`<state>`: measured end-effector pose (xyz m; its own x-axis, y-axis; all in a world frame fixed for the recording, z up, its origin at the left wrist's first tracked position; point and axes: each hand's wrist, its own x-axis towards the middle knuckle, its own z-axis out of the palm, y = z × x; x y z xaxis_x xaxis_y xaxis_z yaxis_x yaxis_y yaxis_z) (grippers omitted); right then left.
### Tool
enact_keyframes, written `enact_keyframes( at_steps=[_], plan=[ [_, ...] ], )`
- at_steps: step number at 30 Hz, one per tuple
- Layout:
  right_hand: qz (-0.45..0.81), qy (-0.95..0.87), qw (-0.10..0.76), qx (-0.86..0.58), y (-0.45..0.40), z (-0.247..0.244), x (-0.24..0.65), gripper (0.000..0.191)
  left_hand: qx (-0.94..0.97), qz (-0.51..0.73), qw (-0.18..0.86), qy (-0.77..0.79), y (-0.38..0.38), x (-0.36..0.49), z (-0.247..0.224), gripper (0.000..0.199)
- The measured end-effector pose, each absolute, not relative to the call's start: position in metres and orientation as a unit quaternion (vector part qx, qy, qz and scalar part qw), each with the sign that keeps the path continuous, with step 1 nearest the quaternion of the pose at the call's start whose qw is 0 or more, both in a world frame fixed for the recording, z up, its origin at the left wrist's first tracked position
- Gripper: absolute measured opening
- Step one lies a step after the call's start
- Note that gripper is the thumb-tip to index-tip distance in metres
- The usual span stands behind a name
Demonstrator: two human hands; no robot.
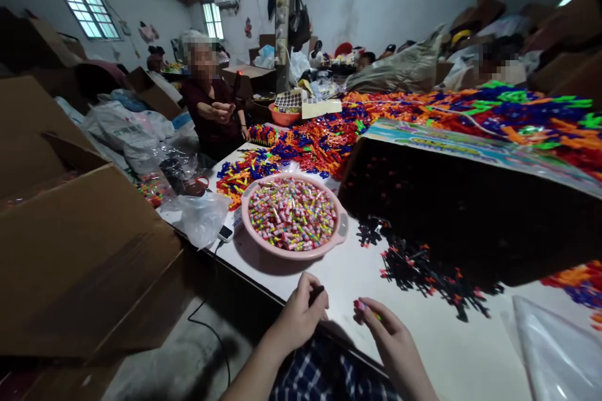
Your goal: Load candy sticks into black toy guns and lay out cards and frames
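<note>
My left hand [301, 313] is closed around a small black plastic piece [316, 293], just over the table's front edge. To its right, my right hand [388, 332] pinches a small wrapped roll [360, 306] with pink, red and yellow-green on it; fingers cover part of it. Beyond both hands stands a pink basin [294, 257], filled with similar small colourful wrapped rolls [291, 213]. A pile of black plastic pieces with red tips [423, 272] lies to the right, in front of a large dark open box [461, 213].
Heaps of orange, blue and red plastic pieces [320, 138] cover the table's far side. Across from me a person [207, 94] holds up a small object. Cardboard boxes [84, 250] crowd the left. A clear plastic bag [202, 216] and a cabled device [226, 234] lie near the left edge.
</note>
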<state>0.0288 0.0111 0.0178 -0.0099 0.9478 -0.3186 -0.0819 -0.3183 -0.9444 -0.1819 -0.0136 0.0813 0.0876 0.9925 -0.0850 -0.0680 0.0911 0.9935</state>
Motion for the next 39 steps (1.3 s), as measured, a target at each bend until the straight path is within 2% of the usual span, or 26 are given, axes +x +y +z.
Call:
enact_keyframes(
  at_steps=[11, 17, 22, 27, 31, 34, 39],
  plan=[
    [0.574, -0.45, 0.379, -0.57, 0.02, 0.029, 0.0, 0.047, 0.52, 0.451, 0.521, 0.505, -0.024, -0.206, 0.071, 0.025],
    [0.561, -0.449, 0.373, -0.587, 0.03, 0.035, -0.011, 0.047, 0.521, 0.46, 0.5, 0.517, -0.016, -0.217, 0.082, 0.003],
    [0.54, -0.465, 0.381, -0.589, 0.032, 0.048, -0.017, 0.044, 0.484, 0.45, 0.53, 0.532, -0.012, -0.226, 0.093, 0.008],
    [0.539, -0.461, 0.414, -0.571, 0.032, 0.067, -0.03, 0.04, 0.498, 0.447, 0.497, 0.552, -0.011, -0.235, 0.097, 0.01],
    [0.532, -0.445, 0.461, -0.553, 0.024, 0.087, -0.046, 0.036, 0.51, 0.491, 0.448, 0.546, -0.01, -0.244, 0.103, 0.017],
    [0.539, -0.442, 0.458, -0.552, 0.021, 0.095, -0.051, 0.035, 0.506, 0.547, 0.381, 0.548, -0.009, -0.262, 0.115, 0.021],
    [0.542, -0.424, 0.437, -0.579, 0.03, 0.081, -0.038, 0.041, 0.515, 0.642, 0.133, 0.552, 0.029, -0.328, 0.166, 0.016]
  ],
)
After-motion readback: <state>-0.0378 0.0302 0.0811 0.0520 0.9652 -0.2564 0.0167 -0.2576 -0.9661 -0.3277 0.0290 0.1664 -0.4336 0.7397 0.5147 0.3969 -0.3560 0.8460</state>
